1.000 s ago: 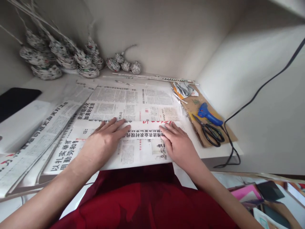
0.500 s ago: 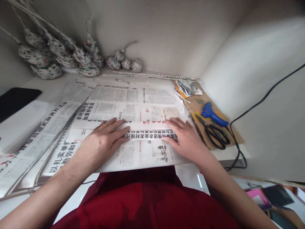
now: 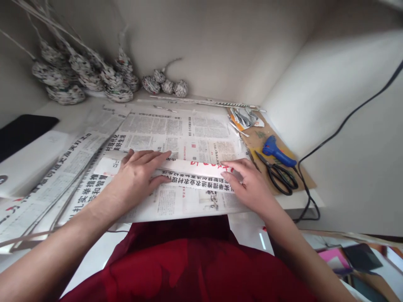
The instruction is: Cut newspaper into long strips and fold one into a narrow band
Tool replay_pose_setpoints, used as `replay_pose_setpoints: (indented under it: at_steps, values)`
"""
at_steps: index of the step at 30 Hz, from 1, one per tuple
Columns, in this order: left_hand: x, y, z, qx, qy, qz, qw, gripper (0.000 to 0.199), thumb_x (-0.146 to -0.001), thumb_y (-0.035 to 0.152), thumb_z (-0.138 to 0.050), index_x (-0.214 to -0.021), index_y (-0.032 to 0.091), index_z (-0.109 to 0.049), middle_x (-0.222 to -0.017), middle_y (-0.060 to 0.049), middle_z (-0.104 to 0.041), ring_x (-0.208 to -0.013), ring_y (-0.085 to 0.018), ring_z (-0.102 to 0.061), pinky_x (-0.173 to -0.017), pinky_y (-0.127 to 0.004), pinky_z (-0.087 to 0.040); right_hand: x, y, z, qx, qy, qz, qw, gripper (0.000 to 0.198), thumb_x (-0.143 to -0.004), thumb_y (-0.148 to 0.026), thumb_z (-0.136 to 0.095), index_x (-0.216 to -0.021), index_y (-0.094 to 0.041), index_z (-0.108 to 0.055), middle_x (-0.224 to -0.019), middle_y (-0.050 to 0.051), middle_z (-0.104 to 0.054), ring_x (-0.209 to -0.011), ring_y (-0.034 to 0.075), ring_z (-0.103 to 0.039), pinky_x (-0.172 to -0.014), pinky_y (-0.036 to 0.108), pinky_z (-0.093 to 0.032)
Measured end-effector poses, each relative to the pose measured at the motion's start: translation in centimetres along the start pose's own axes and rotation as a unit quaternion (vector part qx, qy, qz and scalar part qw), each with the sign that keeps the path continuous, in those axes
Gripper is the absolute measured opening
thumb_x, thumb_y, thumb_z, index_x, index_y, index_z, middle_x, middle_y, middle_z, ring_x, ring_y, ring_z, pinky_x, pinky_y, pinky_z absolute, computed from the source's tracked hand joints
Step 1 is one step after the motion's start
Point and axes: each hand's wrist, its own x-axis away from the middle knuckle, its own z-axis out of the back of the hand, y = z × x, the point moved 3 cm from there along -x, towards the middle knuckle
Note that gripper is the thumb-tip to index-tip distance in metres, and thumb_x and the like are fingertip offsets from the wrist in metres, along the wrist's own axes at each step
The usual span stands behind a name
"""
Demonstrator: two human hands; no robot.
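Note:
A folded newspaper strip (image 3: 189, 174), with red and black characters, lies crosswise over the newspaper sheets (image 3: 145, 126) on the table. My left hand (image 3: 137, 174) is curled over its left part, fingers along the far edge and thumb at the near edge. At the strip's right end, my right hand (image 3: 250, 182) grips it between fingers and thumb. That end looks slightly raised and tilted. The parts of the strip under my palms are hidden.
Scissors (image 3: 278, 174) and a blue glue gun (image 3: 278, 151) with a black cord lie on cardboard at the right. Woven paper gourds (image 3: 116, 84) stand at the back left. Thin paper rods (image 3: 204, 102) lie along the wall. Loose newspapers (image 3: 40, 188) overhang the left front edge.
My hands have gone from lying flat on the strip to gripping its edges. The strip has tilted, its right end coming slightly nearer to me. The camera view has shifted a little.

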Motion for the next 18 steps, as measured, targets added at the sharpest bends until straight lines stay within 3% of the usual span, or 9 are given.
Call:
replay_pose_setpoints:
  at_steps: [6, 13, 18]
  values:
    - [0.0, -0.5, -0.2, 0.031, 0.017, -0.006, 0.999, 0.058, -0.095, 0.048, -0.060, -0.143, 0.016, -0.058, -0.128, -0.019, -0.064, -0.116, -0.037, -0.060, -0.102, -0.057, -0.049, 0.1, 0.4, 0.1, 0.003, 0.031, 0.004, 1.000, 0.020, -0.093, -0.020, -0.060, -0.107, -0.019, -0.075, -0.100, 0.010, -0.070, -0.100, 0.026, -0.066, -0.094, 0.043, -0.051]
    - [-0.1, 0.0, 0.2, 0.046, 0.030, -0.019, 0.998, 0.053, -0.096, 0.046, -0.059, -0.141, 0.018, -0.061, -0.134, -0.019, -0.062, -0.123, -0.037, -0.060, -0.107, -0.059, -0.046, 0.2, 0.7, 0.0, 0.020, 0.027, 0.001, 0.999, 0.017, -0.091, -0.019, -0.062, -0.102, -0.019, -0.075, -0.098, 0.008, -0.072, -0.097, 0.025, -0.067, -0.091, 0.039, -0.051]
    - [-0.1, 1.3, -0.3, 0.064, -0.021, -0.104, 0.992, 0.044, -0.104, 0.044, -0.045, -0.132, 0.019, -0.068, -0.142, -0.014, -0.064, -0.136, -0.033, -0.054, -0.114, -0.056, -0.043, 0.1, 0.6, -0.3, 0.052, 0.007, -0.008, 0.999, 0.024, -0.090, -0.020, -0.065, -0.111, -0.019, -0.076, -0.107, 0.012, -0.074, -0.103, 0.031, -0.064, -0.095, 0.049, -0.047]
